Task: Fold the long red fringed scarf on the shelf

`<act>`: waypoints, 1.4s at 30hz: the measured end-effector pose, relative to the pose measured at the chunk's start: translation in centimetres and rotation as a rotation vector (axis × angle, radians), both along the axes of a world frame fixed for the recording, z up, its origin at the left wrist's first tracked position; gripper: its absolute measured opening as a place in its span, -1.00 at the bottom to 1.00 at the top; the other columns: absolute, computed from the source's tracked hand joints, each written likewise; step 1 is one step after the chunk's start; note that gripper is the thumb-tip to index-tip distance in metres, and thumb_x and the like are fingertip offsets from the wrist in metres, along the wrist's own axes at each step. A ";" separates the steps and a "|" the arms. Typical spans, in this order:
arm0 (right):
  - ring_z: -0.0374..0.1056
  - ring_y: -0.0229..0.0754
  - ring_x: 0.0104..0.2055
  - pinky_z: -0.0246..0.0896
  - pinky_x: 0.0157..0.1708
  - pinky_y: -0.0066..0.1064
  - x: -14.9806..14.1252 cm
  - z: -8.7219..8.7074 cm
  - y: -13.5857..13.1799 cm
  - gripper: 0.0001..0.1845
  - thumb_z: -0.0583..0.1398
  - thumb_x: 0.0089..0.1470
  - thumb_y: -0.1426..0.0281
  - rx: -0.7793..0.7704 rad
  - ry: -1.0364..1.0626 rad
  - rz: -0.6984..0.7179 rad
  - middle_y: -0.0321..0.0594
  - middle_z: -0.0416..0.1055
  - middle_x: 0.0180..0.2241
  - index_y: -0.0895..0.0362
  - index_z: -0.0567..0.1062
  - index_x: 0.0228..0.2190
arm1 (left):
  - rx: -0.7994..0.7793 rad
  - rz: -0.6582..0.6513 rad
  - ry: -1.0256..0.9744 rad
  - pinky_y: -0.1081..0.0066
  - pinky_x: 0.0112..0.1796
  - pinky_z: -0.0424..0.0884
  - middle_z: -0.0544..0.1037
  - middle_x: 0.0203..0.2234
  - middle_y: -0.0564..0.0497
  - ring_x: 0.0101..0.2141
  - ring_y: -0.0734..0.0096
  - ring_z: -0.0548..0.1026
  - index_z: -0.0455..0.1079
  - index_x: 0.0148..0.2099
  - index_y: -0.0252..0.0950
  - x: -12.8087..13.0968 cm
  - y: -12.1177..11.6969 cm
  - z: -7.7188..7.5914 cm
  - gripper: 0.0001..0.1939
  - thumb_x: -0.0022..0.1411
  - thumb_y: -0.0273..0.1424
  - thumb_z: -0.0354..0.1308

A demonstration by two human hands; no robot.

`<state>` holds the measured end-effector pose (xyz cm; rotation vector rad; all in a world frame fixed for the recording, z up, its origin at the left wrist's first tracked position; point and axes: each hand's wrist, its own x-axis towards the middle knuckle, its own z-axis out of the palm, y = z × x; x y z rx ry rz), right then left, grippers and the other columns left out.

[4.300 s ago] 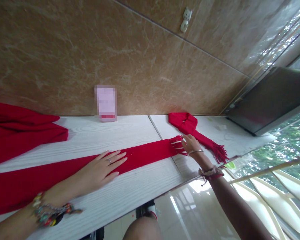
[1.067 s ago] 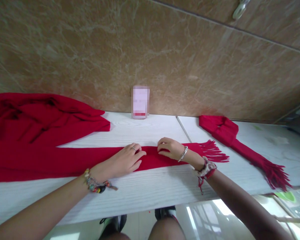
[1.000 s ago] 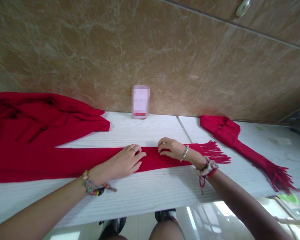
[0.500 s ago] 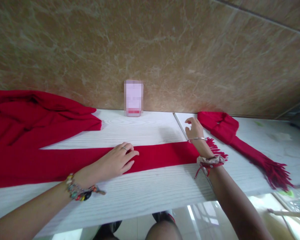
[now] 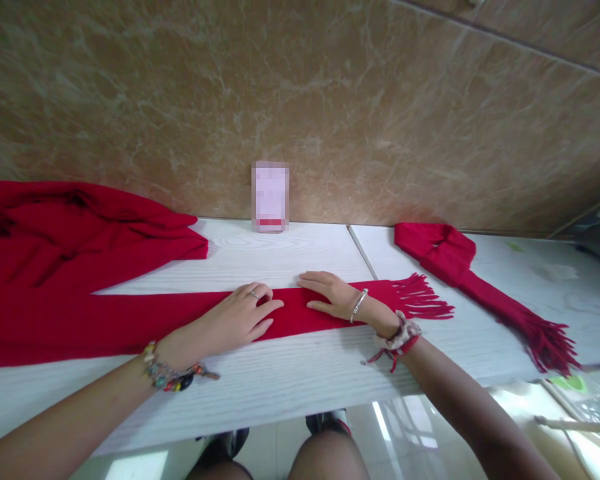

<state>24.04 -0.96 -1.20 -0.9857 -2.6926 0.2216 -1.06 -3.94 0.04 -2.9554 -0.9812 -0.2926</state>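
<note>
A long red scarf [image 5: 190, 308] lies in a flat strip across the white table, its fringe spread at the right end. On the middle of the strip rests my left hand [image 5: 240, 315], fingers apart and lightly bent, with a ring and a beaded bracelet. My right hand [image 5: 333, 295] lies on the scarf a little further right, its fingers stretched out toward the left one. A silver bangle and a cloth band circle that wrist. Neither hand grips the fabric.
More red cloth [image 5: 80, 233] is heaped at the left. A second red fringed scarf [image 5: 440, 250] lies folded at the right. A blurred pink-white packet [image 5: 271, 197] stands against the marbled wall [image 5: 300, 87]. The white table [image 5: 200, 393] ends just before my knees.
My right hand has moved left from above the fringed end and come down on the scarf near my left hand. My left hand stays about where it was.
</note>
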 end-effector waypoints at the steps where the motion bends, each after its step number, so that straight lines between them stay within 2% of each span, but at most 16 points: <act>1: 0.08 -0.10 0.14 0.04 0.07 -0.11 -0.3 -0.1 -0.2 -0.55 0.05 0.12 0.29 -0.012 -0.055 -0.013 -0.04 0.20 0.09 0.12 0.26 0.04 | -0.006 -0.010 0.000 0.21 -0.07 0.27 0.32 -0.13 -0.14 -0.10 0.23 0.30 0.30 0.02 -0.29 -0.1 0.0 -0.1 -0.68 0.24 -0.41 -0.08; 4: -0.05 -0.06 0.20 -0.09 0.11 0.00 -0.2 -0.2 -0.4 -0.54 -0.01 0.16 0.29 -0.032 -0.177 -0.084 -0.10 0.08 0.16 0.06 0.17 0.10 | -0.031 -0.081 0.007 0.21 0.06 0.10 0.23 0.05 -0.12 0.07 0.24 0.16 0.17 0.13 -0.25 -0.5 -0.1 -0.4 -0.61 0.26 -0.35 -0.09; 6: -0.05 -0.04 0.20 -0.07 0.09 0.01 0.4 -0.1 -0.3 -0.54 -0.03 0.17 0.31 -0.028 -0.189 -0.117 -0.10 0.08 0.16 0.06 0.16 0.11 | -0.057 -0.114 0.056 0.20 0.11 0.00 0.14 0.14 -0.09 0.14 0.25 0.05 0.07 0.19 -0.21 -0.7 -0.2 -0.5 -0.55 0.27 -0.29 -0.10; 9: 0.03 -0.02 0.16 0.01 0.06 0.00 0.9 0.2 -0.3 -0.56 -0.01 0.14 0.35 0.077 -0.055 -0.117 0.00 0.16 0.11 0.14 0.22 0.07 | -0.083 -0.111 0.141 0.17 0.11 -0.06 0.08 0.19 -0.08 0.18 0.24 -0.02 -0.02 0.23 -0.22 -0.7 -0.3 -0.3 -0.49 0.26 -0.25 -0.10; 11: 0.18 -0.06 0.05 0.14 -0.02 -0.08 0.7 0.6 -0.6 -0.62 0.01 0.13 0.34 0.154 0.081 -0.031 0.02 0.29 -0.02 0.16 0.32 -0.02 | -0.073 -0.118 0.157 0.16 0.11 -0.07 0.08 0.19 -0.10 0.17 0.22 -0.01 0.00 0.22 -0.22 -0.7 -0.2 0.1 -0.48 0.25 -0.24 -0.08; 13: 0.30 -0.13 -0.14 0.27 -0.16 -0.22 0.0 1.0 -1.1 -0.69 0.04 0.11 0.32 0.170 0.173 0.109 -0.03 0.40 -0.20 0.17 0.42 -0.15 | -0.055 -0.151 0.157 0.18 0.09 -0.02 0.17 0.14 -0.12 0.14 0.22 0.08 0.08 0.18 -0.23 -0.8 0.0 0.9 -0.50 0.23 -0.23 -0.04; 15: 0.33 -0.19 -0.28 0.31 -0.28 -0.32 -0.9 1.2 -1.7 -0.71 0.05 0.11 0.30 0.156 0.195 0.237 -0.07 0.43 -0.33 0.19 0.46 -0.24 | -0.038 -0.175 0.181 0.23 0.02 0.12 0.34 0.01 -0.12 0.03 0.22 0.26 0.23 0.08 -0.25 -1.1 0.0 1.7 -0.59 0.20 -0.24 0.01; 18: 0.32 -0.19 -0.30 0.31 -0.31 -0.35 -1.9 0.9 -2.2 -0.69 0.05 0.11 0.28 0.175 0.161 0.339 -0.06 0.42 -0.34 0.22 0.48 -0.28 | -0.018 -0.133 0.238 0.29 -0.16 0.29 0.49 -0.28 -0.08 -0.22 0.25 0.42 0.37 -0.16 -0.29 -1.6 -0.3 2.8 -0.77 0.17 -0.30 0.05; 21: 0.32 -0.18 -0.27 0.29 -0.31 -0.34 -2.1 0.6 -2.3 -0.71 0.06 0.10 0.29 0.205 0.108 0.362 -0.07 0.41 -0.34 0.20 0.47 -0.27 | -0.032 -0.108 0.241 0.34 -0.26 0.32 0.49 -0.37 -0.04 -0.32 0.30 0.44 0.36 -0.24 -0.28 -1.9 -1.0 3.1 -0.86 0.17 -0.40 0.01; 24: 0.32 -0.17 -0.28 0.27 -0.32 -0.32 -2.2 0.4 -2.5 -0.75 0.05 0.08 0.36 0.264 0.070 0.349 -0.09 0.41 -0.34 0.19 0.46 -0.26 | -0.059 -0.099 0.243 0.38 -0.31 0.32 0.48 -0.37 -0.03 -0.35 0.32 0.44 0.34 -0.23 -0.26 -2.2 -1.4 3.0 -0.82 0.13 -0.51 -0.04; 30: 0.32 -0.17 -0.34 0.26 -0.40 -0.33 -2.7 0.5 -3.0 -0.72 -0.01 0.04 0.53 0.377 0.024 0.324 -0.07 0.43 -0.39 0.24 0.45 -0.27 | -0.103 0.073 0.361 0.41 -0.48 0.26 0.47 -0.47 0.00 -0.47 0.33 0.42 0.34 -0.32 -0.27 -3.3 -1.0 3.8 -0.78 -0.02 -0.58 -0.05; 33: 0.34 -0.17 -0.29 0.28 -0.34 -0.32 -2.7 0.4 -2.8 -0.71 -0.02 0.06 0.52 0.339 0.068 0.324 -0.07 0.44 -0.35 0.22 0.45 -0.24 | -0.175 0.092 0.338 0.45 -0.53 0.20 0.44 -0.52 0.05 -0.52 0.39 0.38 0.31 -0.40 -0.25 -3.8 -0.8 5.1 -0.82 -0.04 -0.57 -0.06; 37: 0.34 -0.21 -0.24 0.29 -0.27 -0.33 -2.5 0.5 -2.5 -0.70 -0.05 0.10 0.51 0.251 0.162 0.364 -0.11 0.46 -0.33 0.18 0.45 -0.25 | -0.351 0.069 0.249 0.50 -0.56 0.14 0.36 -0.59 0.12 -0.58 0.49 0.31 0.27 -0.46 -0.24 -4.1 -0.9 6.8 -0.83 -0.10 -0.58 -0.07; 39: 0.34 -0.23 -0.24 0.29 -0.25 -0.35 -2.4 0.8 -2.4 -0.70 -0.05 0.11 0.50 0.199 0.194 0.382 -0.12 0.46 -0.34 0.17 0.46 -0.27 | -0.424 0.057 0.216 0.52 -0.56 0.13 0.33 -0.62 0.15 -0.59 0.51 0.29 0.26 -0.46 -0.24 -4.2 -0.9 6.9 -0.82 -0.13 -0.60 -0.07; 42: 0.33 -0.22 -0.20 0.29 -0.20 -0.33 -2.5 1.1 -2.6 -0.70 -0.03 0.08 0.50 0.117 0.204 0.415 -0.11 0.46 -0.29 0.16 0.48 -0.29 | -0.499 0.040 0.231 0.54 -0.57 0.12 0.34 -0.63 0.17 -0.60 0.52 0.28 0.27 -0.45 -0.24 -4.3 -0.9 6.1 -0.79 -0.15 -0.62 -0.07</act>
